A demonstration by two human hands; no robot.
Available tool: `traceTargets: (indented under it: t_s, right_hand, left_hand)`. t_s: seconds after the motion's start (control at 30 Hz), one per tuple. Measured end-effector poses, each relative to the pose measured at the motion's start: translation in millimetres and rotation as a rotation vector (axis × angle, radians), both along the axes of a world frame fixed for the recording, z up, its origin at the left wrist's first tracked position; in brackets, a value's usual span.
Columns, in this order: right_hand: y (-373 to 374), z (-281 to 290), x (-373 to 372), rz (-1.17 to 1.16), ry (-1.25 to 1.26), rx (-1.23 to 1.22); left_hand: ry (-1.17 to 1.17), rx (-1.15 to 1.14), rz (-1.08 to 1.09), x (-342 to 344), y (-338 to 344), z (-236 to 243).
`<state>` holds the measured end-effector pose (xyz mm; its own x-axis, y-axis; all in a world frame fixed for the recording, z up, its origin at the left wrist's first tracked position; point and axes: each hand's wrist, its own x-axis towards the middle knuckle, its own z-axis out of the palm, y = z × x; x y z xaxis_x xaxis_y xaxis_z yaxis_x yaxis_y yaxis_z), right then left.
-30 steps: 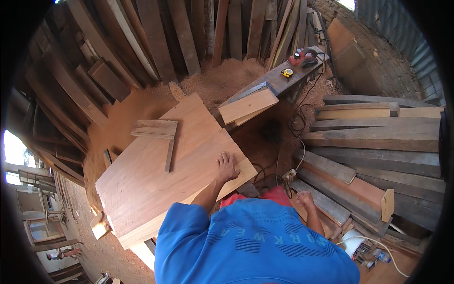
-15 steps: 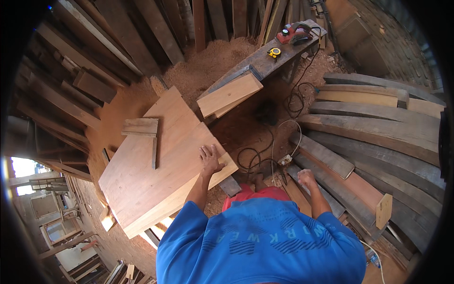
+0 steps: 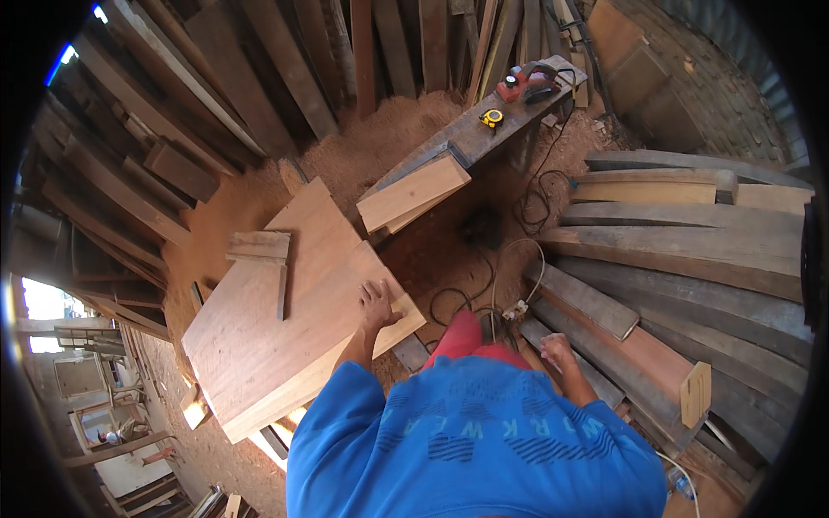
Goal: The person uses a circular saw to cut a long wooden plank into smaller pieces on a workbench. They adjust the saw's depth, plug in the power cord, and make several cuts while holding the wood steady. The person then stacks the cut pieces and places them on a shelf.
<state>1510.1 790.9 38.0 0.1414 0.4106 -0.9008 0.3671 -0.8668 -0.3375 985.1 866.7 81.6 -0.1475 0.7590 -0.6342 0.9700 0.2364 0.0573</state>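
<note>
My left hand (image 3: 378,305) lies on a large pale wooden panel (image 3: 285,345), fingers spread, near its right-hand corner. Closed into a loose fist, my right hand (image 3: 557,350) hangs beside my body above the stacked planks, and nothing shows sticking out of it. A carpenter's square (image 3: 259,247) with a wide wooden stock and a narrower blade rests on the panel. Beyond the panel, two light boards (image 3: 414,193) lean against the near end of a narrow plank bench (image 3: 471,142).
On the bench sit a yellow tape measure (image 3: 492,118) and a red power planer (image 3: 528,81). Its cord (image 3: 540,186) trails to the floor near a white socket block (image 3: 515,310). Planks (image 3: 682,237) are piled at right; upright boards (image 3: 285,60) line the back. Sawdust (image 3: 406,121) covers the ground.
My red-clad leg now shows further forward between the panel and the cords. My left hand stays on the panel, and my right hand has dropped slightly in view.
</note>
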Motion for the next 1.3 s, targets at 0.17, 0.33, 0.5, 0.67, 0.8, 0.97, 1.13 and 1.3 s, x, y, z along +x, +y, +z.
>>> traceTargets:
  t_s: [0.17,0.33,0.5,0.67,0.8,0.97,1.13,1.3]
  right_hand:
    - [-29,-5,38,-0.129,0.012,0.046]
    - [-7,20,35,-0.192,-0.035,0.119]
    - [-7,21,23,-0.272,-0.012,0.107]
    - [-3,24,19,-0.278,-0.077,0.023]
    - [15,21,24,-0.269,-0.102,0.091]
    - [70,28,20,-0.422,-0.126,0.111]
    - [140,46,-8,-0.408,-0.13,0.198]
    - [199,48,-42,-0.362,-0.101,0.243]
  left_hand:
    - [-0.022,-0.011,-0.012,5,0,3]
    - [0.128,-0.007,-0.049,12,11,11]
    - [-0.002,-0.053,-0.066,11,83,30]
    - [-0.083,0.369,-0.092,51,153,57]
    - [-0.021,0.383,-0.132,49,210,29]
    - [0.068,0.316,-0.221,28,265,-6]
    - [0.006,0.18,-0.283,13,305,-15]
    - [-0.212,-0.056,-0.225,16,333,22]
